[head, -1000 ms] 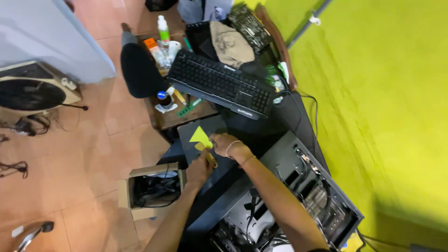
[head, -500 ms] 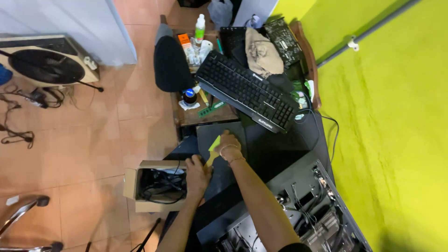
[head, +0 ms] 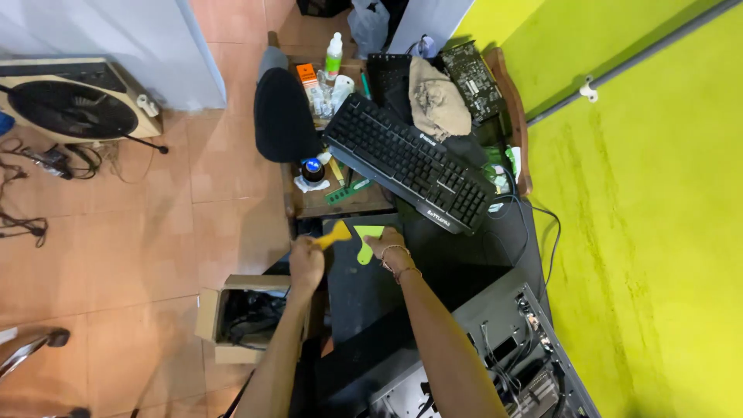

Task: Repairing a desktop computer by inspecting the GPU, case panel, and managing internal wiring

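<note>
Gripping a small yellow-handled brush [head: 334, 234], the left hand [head: 306, 263] should sweep lightly while the right hand [head: 385, 246] pins 1 yellow-green cloth [head: 367, 241] flat.

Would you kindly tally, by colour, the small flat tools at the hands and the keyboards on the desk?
Yellow-orange tool, held in the left hand: 1
Green tool, under the right hand: 1
Black keyboard: 1
Total: 3

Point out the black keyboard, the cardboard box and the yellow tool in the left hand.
black keyboard [head: 410, 164], head view, middle of keys
cardboard box [head: 207, 316], head view, left flap
yellow tool [head: 334, 234], head view, blade
</note>
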